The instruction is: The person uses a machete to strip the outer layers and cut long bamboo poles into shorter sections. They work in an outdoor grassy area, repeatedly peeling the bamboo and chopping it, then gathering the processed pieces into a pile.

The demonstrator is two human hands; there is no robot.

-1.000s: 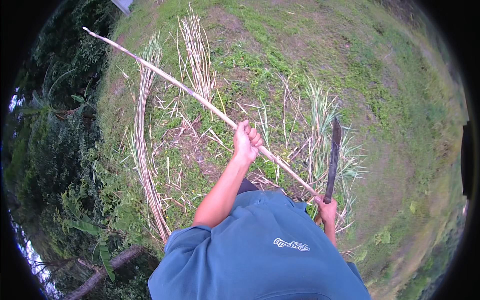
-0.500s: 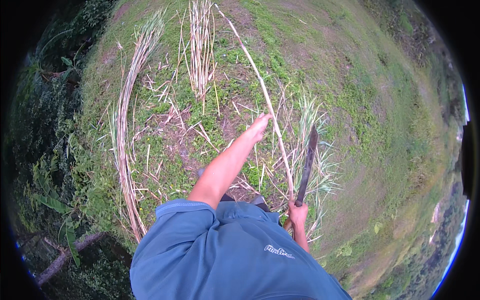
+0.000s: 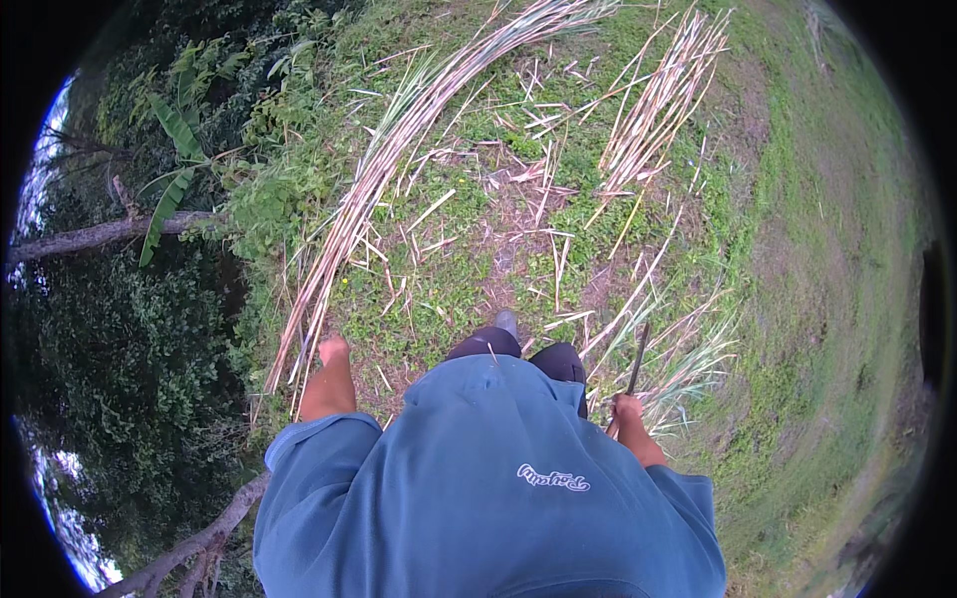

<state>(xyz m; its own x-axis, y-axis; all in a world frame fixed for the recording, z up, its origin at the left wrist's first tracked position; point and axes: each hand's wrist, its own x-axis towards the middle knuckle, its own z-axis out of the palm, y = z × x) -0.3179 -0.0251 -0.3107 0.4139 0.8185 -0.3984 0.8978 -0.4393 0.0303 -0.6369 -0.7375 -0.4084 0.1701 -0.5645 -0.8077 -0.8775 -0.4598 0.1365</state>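
Observation:
My left hand (image 3: 334, 348) is low on the left, beside the lower ends of a long bundle of cut canes (image 3: 374, 204). Its fingers are turned away, so I cannot see whether they grip a stalk. My right hand (image 3: 627, 405) is closed round the handle of a machete (image 3: 638, 360), whose dark blade points up and away from me. Under and beside the blade lie green leafy cane tops (image 3: 693, 369) and a few thin stalks.
A second pile of trimmed canes (image 3: 663, 105) lies on the grass at the far right. Short cut pieces and dry scraps (image 3: 543, 184) litter the ground between the piles. Dense bushes (image 3: 159, 329) and a bare branch (image 3: 110, 234) border the left side. My shoe (image 3: 506, 321) shows ahead of my knees.
My left hand has gone from the long pale cane on the right to the bundle on the left. That cane is no longer beside the machete. My view has turned left.

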